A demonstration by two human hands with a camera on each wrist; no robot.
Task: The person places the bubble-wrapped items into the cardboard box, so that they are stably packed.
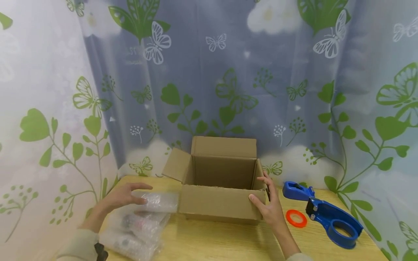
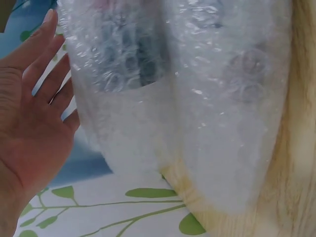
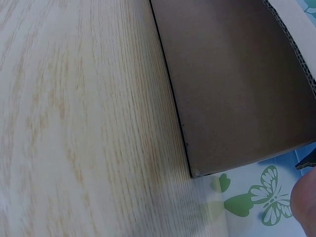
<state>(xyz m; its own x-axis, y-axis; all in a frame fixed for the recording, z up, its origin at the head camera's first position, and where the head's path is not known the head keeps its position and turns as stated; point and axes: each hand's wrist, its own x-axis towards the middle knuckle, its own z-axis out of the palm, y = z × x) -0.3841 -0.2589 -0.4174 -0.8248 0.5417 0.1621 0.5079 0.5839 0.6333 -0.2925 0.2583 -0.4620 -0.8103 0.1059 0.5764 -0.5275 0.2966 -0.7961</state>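
Bubble-wrapped packs (image 1: 128, 244) lie at your front left on the table (image 1: 209, 241), beside the carton (image 1: 225, 172). Judging by looks, they're light, soft, a bit slippery, maybe breakable inside; take each round its middle, gentle squeeze. Carton should be light, stiff in the walls, floppy at the flaps; best held at a corner or wall.

Your right hand (image 1: 271, 208) grips the carton's near right corner, thumb on the front flap (image 1: 218, 203), fingers bent over the right side. Your left hand (image 1: 122, 195) holds nothing, fingers extended, thumb by the farthest pack (image 1: 161, 202); contact there, can't tell.

Carton stands mid-table, top open, back flap (image 1: 223, 147) up, left flap (image 1: 177, 165) splayed out. Right of it: blue tape dispenser (image 1: 297, 191), red tape roll (image 1: 289, 219), blue tape gun (image 1: 333, 209). Patterned curtain (image 1: 202, 72) behind.
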